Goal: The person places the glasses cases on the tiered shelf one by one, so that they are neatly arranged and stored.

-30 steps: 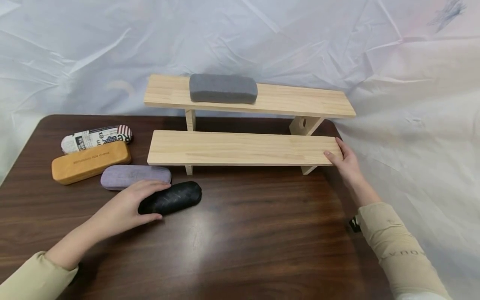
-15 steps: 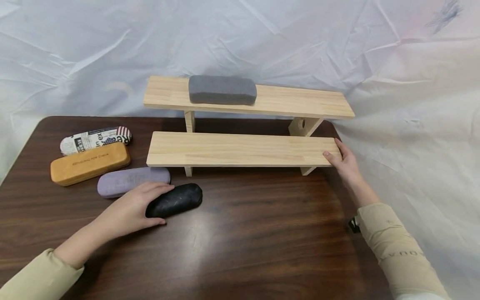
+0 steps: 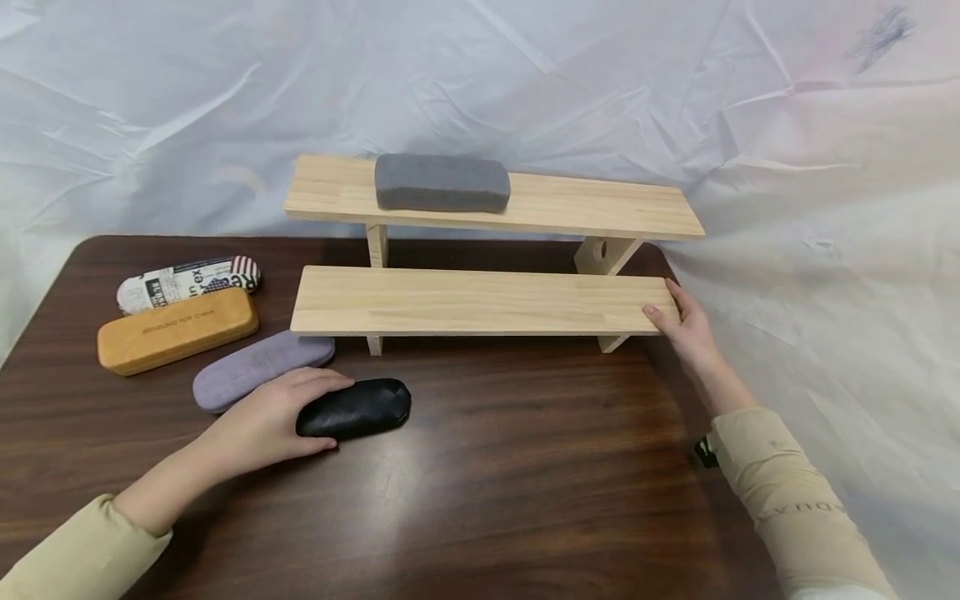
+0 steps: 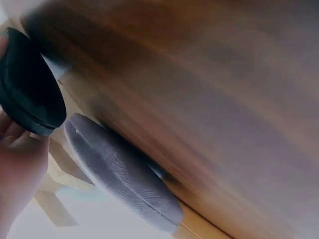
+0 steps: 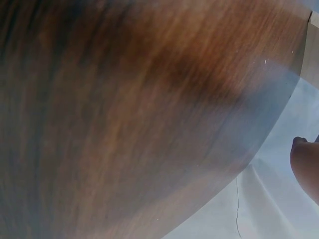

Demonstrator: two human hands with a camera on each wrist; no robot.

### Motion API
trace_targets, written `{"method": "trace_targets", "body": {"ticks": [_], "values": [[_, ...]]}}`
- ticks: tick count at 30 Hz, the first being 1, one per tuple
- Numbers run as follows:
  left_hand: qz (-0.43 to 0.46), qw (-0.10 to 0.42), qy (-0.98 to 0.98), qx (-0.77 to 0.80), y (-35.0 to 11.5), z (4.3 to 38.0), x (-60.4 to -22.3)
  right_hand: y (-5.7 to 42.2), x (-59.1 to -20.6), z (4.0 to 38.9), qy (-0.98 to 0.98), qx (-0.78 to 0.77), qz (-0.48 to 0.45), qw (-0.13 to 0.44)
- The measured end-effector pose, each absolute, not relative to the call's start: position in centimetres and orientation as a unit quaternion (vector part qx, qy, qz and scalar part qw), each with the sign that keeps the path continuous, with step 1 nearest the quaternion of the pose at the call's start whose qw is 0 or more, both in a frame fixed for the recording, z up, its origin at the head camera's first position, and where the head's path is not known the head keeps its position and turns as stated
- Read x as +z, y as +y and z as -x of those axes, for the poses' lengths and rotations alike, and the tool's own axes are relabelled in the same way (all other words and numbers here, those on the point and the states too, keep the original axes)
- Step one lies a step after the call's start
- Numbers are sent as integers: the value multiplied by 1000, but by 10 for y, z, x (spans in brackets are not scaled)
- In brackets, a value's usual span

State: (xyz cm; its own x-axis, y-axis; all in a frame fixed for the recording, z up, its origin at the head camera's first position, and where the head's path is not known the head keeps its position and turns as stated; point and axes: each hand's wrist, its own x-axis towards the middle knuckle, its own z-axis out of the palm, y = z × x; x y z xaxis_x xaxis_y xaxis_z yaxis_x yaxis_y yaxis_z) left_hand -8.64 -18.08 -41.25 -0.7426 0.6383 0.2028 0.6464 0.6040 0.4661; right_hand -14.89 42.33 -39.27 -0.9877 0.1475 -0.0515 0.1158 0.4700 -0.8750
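Observation:
My left hand (image 3: 273, 417) grips a black glasses case (image 3: 367, 407) from its left end, fingers over the far side and thumb along the near side. In the left wrist view the black case (image 4: 32, 82) appears lifted off the table. A lilac glasses case (image 3: 255, 367) lies slanted just behind that hand, its right end near the shelf. My right hand (image 3: 692, 333) holds the right end of the lower board of a two-tier wooden shelf (image 3: 480, 302), thumb on top. On the upper board rests a grey glasses case (image 3: 442, 183).
Left of the shelf, a tan glasses case (image 3: 178, 330) lies against a newsprint-patterned case (image 3: 187, 282). All stand on a dark wooden table (image 3: 510, 483). White sheeting (image 3: 225, 108) hangs behind and at the right, close to the table's edge.
My left hand has moved slightly right with the black case. The lilac case has turned, its left end swinging toward the near side. The right hand stays on the shelf end.

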Motion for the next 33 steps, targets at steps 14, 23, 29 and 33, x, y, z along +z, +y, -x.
{"method": "trace_targets", "body": {"ticks": [14,23,29,33], "values": [[392,13,-880,-268,-143,108,-382,418,-392,155,-855,513,77,23],[441,10,-853,-278,-106,133,-353,417,-393,155,-848,525,69,31],[458,13,-842,-284,-78,155,-328,419,-393,152,-854,515,71,25],[467,4,-836,-288,-58,169,-312,422,-393,149,-854,514,77,23]]}}
